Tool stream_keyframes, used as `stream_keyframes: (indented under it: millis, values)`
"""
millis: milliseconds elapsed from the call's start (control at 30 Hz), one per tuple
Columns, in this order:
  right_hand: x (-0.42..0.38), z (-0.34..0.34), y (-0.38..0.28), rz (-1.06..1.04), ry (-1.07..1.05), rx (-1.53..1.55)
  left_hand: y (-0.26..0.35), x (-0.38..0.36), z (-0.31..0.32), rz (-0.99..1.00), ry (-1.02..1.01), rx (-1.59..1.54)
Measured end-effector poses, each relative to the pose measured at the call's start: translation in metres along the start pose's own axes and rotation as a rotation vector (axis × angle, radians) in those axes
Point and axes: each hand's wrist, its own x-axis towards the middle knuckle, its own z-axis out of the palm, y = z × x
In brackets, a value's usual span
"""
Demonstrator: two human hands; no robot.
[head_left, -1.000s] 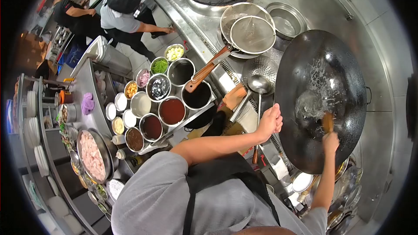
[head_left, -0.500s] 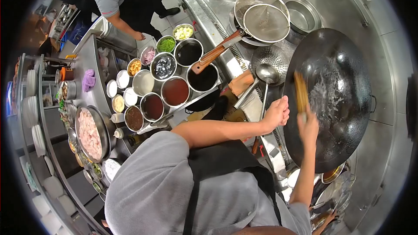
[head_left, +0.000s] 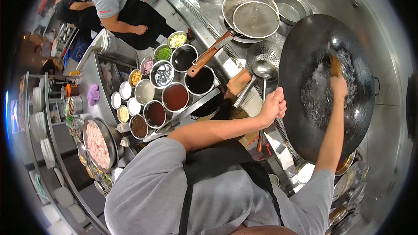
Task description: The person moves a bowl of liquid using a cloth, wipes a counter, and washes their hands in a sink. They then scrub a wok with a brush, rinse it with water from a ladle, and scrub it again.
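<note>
My right hand (head_left: pixel 338 88) is closed around a tan bamboo brush (head_left: pixel 334 66), whose far end rests in the wet middle of a large black wok (head_left: pixel 300 52). Water shines and ripples inside the wok. At the wok's near left edge my left hand (head_left: pixel 273 108) is closed; whether it grips the rim or a handle there is hidden. Just beyond that hand lies a metal ladle (head_left: pixel 264 69) with a long handle, beside a perforated strainer (head_left: pixel 261 52).
Round mesh sieves (head_left: pixel 256 19) and a steel pot (head_left: pixel 291 6) stand behind. Sauce containers (head_left: pixel 176 97) fill a cart on the left, near a bowl of pale raw meat (head_left: pixel 97 143). A person (head_left: pixel 126 13) in a black apron stands at the back left, another beyond.
My right hand has moved the brush forward and right, from the wok's left side to its middle. More water shows in the wok. The view has shifted slightly.
</note>
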Motion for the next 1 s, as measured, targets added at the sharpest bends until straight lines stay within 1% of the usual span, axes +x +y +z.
stream_keyframes:
  millis: [33, 67, 100, 133, 167, 233, 300, 367, 400, 433, 467, 500, 533, 567, 600, 633, 667, 700, 733, 767, 800, 833, 867, 900, 933, 967, 1000]
  values:
    - [-0.003, 0.005, -0.024, 0.042, -0.050, 0.002, 0.001, 0.002, -0.001, 0.013, -0.008, -0.008]
    - [-0.021, 0.000, -0.053, 0.017, -0.089, -0.003, 0.001, 0.002, -0.001, 0.000, -0.008, -0.027]
    - [-0.044, 0.005, -0.065, -0.078, -0.026, 0.059, 0.001, 0.003, -0.003, -0.004, -0.028, -0.011]
    - [-0.070, 0.007, -0.074, -0.117, 0.002, 0.046, 0.001, 0.004, -0.004, -0.002, -0.027, -0.020]
    - [-0.115, -0.018, -0.083, -0.331, 0.011, 0.063, 0.000, 0.003, -0.004, -0.002, -0.023, -0.034]
    - [-0.182, -0.040, -0.066, -0.484, -0.065, 0.096, 0.002, 0.000, 0.000, -0.016, -0.027, -0.026]
    - [-0.235, -0.069, -0.034, -0.456, -0.270, 0.026, 0.002, -0.001, 0.001, -0.009, 0.005, -0.036]
    - [-0.257, -0.084, 0.010, -0.367, -0.395, -0.085, 0.000, 0.001, 0.000, -0.020, 0.000, -0.064]
    - [-0.252, -0.077, 0.037, -0.300, -0.402, -0.258, -0.003, 0.003, -0.004, 0.010, -0.003, -0.055]
    - [-0.240, -0.045, 0.085, -0.315, -0.201, -0.269, -0.004, 0.003, -0.005, 0.019, -0.009, -0.046]
    - [-0.215, -0.027, 0.126, -0.320, -0.121, -0.223, -0.005, 0.003, -0.005, 0.024, -0.019, -0.044]
    - [-0.183, -0.029, 0.133, -0.195, -0.123, -0.204, -0.004, 0.004, -0.005, 0.026, -0.031, -0.044]
    - [-0.138, -0.013, 0.155, -0.107, -0.151, -0.217, -0.005, 0.005, -0.007, 0.014, -0.052, -0.039]
    - [-0.097, -0.011, 0.154, 0.007, -0.110, -0.185, -0.006, 0.006, -0.010, 0.013, -0.069, -0.040]
    - [-0.067, -0.034, 0.118, 0.227, -0.214, -0.130, -0.002, 0.004, -0.011, -0.001, -0.078, -0.022]
    - [-0.034, -0.014, 0.111, 0.175, -0.092, -0.089, 0.002, 0.004, -0.008, 0.002, -0.082, -0.004]
    - [-0.009, 0.000, 0.088, 0.191, -0.074, -0.002, 0.002, 0.002, -0.005, -0.002, -0.056, 0.009]
    - [-0.001, -0.004, 0.051, 0.235, -0.102, 0.073, 0.004, 0.002, -0.003, 0.004, -0.029, 0.024]
    - [0.013, 0.023, 0.025, 0.184, 0.000, 0.144, 0.005, 0.001, 0.001, -0.004, -0.006, 0.029]
    - [0.002, 0.019, -0.011, 0.115, 0.000, 0.127, 0.006, 0.000, 0.004, 0.001, 0.034, 0.033]
    - [-0.022, 0.002, -0.043, 0.056, -0.067, 0.163, 0.006, 0.001, 0.001, 0.007, 0.008, 0.037]
    - [-0.044, 0.010, -0.064, -0.028, -0.014, 0.125, 0.006, 0.002, -0.002, 0.008, -0.022, 0.041]
    - [-0.080, 0.010, -0.074, -0.203, 0.054, 0.075, 0.005, 0.002, -0.001, -0.014, -0.035, 0.040]
    - [-0.112, 0.014, -0.072, -0.328, 0.056, 0.115, 0.006, 0.002, 0.000, -0.006, -0.025, 0.044]
    - [-0.156, -0.002, -0.066, -0.415, 0.032, 0.119, 0.006, 0.000, 0.000, 0.006, -0.011, 0.046]
    - [-0.193, -0.010, -0.047, -0.485, -0.036, 0.082, 0.006, 0.000, 0.000, -0.001, -0.014, 0.038]
    - [-0.228, -0.040, -0.028, -0.456, -0.187, 0.048, 0.006, -0.001, 0.001, 0.004, -0.012, 0.032]
